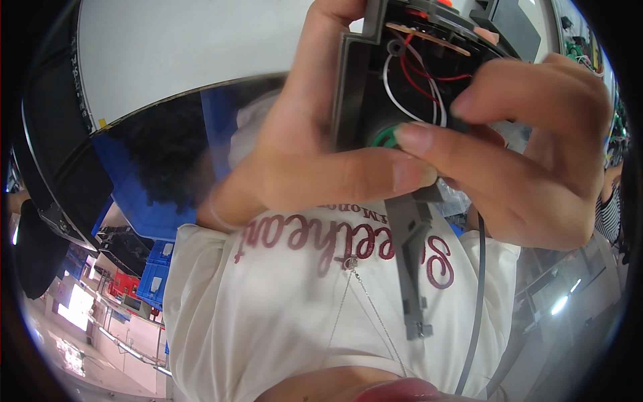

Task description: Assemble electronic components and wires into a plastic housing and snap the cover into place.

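Right hand (546, 147) nearest, its fingers bent, 2 tips parted beside red and white wires (416, 86); whether they pinch anything cannot be told. To its left, the left hand (288, 154) grips a dark housing (362, 94), thumb across the near end. Far left lies a white table (187, 40).

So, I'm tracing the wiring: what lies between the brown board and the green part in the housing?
In the head view, red wires and white wires show between the board and the green part.
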Available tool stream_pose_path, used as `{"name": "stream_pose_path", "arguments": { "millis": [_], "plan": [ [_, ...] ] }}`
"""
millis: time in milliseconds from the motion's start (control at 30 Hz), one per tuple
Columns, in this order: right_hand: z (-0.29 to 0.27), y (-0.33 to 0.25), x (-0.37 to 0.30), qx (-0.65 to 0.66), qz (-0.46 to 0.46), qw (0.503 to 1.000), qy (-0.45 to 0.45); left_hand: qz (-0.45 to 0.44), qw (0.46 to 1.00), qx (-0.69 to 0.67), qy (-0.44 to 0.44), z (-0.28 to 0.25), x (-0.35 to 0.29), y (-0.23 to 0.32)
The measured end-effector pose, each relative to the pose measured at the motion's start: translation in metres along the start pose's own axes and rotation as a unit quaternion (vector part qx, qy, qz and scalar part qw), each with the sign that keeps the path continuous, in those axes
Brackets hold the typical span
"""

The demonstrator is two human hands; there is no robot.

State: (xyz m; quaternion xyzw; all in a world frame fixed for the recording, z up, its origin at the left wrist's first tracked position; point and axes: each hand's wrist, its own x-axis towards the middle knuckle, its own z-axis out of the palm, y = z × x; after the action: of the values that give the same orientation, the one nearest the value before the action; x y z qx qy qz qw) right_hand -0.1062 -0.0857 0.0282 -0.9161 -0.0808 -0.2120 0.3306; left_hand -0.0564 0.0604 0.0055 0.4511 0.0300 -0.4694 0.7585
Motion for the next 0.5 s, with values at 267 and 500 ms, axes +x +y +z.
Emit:
{"name": "stream_pose_path", "arguments": {
  "millis": [267, 500],
  "plan": [
    [-0.005, -0.017, 0.004, -0.046, 0.047, 0.997, -0.051, 0.04, 0.998, -0.027, -0.031, -0.003, 0.009, -0.009],
    [-0.014, -0.02, 0.007, -0.095, 0.097, 0.987, -0.091, 0.057, 0.994, -0.031, -0.09, -0.013, 0.019, -0.009]
  ]
}}
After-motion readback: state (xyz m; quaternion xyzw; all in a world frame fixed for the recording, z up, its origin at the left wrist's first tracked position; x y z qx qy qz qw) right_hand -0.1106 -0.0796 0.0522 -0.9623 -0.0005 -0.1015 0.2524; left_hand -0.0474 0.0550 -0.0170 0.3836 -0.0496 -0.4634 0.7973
